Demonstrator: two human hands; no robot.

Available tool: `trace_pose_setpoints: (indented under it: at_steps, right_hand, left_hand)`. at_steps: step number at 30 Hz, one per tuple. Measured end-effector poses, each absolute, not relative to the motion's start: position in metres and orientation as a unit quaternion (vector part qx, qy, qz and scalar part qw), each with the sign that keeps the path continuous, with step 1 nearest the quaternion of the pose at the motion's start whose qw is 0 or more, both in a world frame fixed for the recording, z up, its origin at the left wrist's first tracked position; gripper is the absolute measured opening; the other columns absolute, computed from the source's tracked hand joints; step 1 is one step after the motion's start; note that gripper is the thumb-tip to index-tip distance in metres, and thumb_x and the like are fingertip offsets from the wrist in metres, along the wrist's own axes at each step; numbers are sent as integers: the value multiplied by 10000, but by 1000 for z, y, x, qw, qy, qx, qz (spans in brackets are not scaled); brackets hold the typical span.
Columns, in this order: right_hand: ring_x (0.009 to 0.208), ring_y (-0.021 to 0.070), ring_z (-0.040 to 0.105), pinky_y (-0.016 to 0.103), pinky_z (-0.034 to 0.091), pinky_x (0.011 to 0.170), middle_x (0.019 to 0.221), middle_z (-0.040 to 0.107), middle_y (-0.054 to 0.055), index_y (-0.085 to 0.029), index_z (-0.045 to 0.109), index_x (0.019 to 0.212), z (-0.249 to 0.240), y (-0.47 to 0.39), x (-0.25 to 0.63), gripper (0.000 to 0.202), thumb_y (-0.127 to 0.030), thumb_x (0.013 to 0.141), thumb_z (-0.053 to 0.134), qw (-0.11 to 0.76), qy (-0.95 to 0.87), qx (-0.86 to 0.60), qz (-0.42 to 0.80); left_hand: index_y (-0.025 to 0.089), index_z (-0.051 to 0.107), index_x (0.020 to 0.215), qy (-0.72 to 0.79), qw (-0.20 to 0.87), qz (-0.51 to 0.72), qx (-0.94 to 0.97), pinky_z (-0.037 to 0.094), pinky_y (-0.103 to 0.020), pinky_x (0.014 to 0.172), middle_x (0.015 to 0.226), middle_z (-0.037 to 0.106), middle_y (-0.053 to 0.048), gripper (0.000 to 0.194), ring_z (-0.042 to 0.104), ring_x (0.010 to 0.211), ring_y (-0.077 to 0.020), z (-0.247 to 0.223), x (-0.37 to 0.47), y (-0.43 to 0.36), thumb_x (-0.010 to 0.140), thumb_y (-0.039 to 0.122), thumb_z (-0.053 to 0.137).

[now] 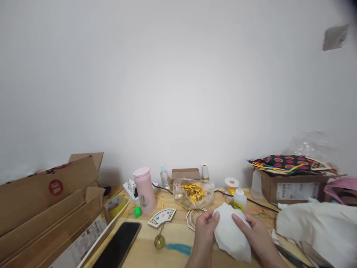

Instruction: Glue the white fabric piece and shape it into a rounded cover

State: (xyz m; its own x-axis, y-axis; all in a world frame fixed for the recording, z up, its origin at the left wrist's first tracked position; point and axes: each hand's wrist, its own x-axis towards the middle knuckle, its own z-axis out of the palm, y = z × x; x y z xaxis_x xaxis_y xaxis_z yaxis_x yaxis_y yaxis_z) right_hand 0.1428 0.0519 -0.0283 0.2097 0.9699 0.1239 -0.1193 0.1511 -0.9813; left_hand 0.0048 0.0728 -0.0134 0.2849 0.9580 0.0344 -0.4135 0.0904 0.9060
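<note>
White sheet (232, 233), paper or cloth unclear | held above the surface (143, 249) | hands: left hand (205, 227), right hand (257, 236) each pinching a side | likely light, limp, tearable; grip opposite edges gently

No wording could be read: dark print (144, 201) on the pink tumbler (142, 186), a red round mark (56, 187) on the open carton (76, 182) and a white label (297, 191) on the right-hand box (269, 187) were too blurred.
</note>
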Motion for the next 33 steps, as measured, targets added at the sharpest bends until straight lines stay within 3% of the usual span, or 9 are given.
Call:
trace_pose_setpoints:
  at_steps: [5,8,13,18,23,30,33]
  right_hand:
    - [714,263,629,329,503,611,724,696,68,-139,651,824,-32,57,142,375,-437,597,678,636,-434,-455,448]
    - [744,267,625,342,496,647,751,694,73,-139,648,830,-32,57,140,370,-399,574,710,634,-453,-426,459]
    - [661,240,628,343,485,629,727,690,75,-133,655,832,-31,57,140,357,-436,644,649,626,-476,-385,483]
    - [662,238,619,349,480,641,701,682,71,-133,667,789,-33,58,137,365,-457,621,656,624,-484,-382,480]
    - [575,199,581,281,457,538,588,648,39,-134,675,649,-30,53,132,280,-396,561,714,611,-488,-419,462]
    - [626,216,595,286,467,558,632,664,43,-142,667,744,-28,50,133,353,-479,649,619,600,-475,-432,476]
    - [638,227,601,285,469,559,645,671,42,-145,659,750,-27,49,133,344,-470,643,622,618,-440,-466,455]
  left_hand:
    - [82,650,874,287,681,512,438,450,-307,639,781,688,-139,498,611,678,-218,-23,5,77,443,295,779]
    - [78,663,836,294,675,515,438,447,-294,602,717,690,-126,433,610,627,-208,-25,4,81,496,333,749]
    - [71,673,815,291,684,496,448,449,-323,617,633,680,-121,430,614,612,-215,-22,2,84,632,456,620]
    - [102,667,793,307,655,511,464,450,-314,625,690,692,-101,407,608,625,-204,-22,2,85,523,405,713]
    - [100,665,681,374,595,527,479,425,-256,520,588,672,-54,341,559,534,-160,-25,-2,85,447,329,760]
    - [69,672,706,360,614,510,483,405,-254,495,552,649,-75,423,538,498,-149,-25,2,82,619,478,612]
    - [81,669,800,339,631,502,485,437,-277,568,676,677,-93,418,575,602,-184,-26,5,79,552,418,690]
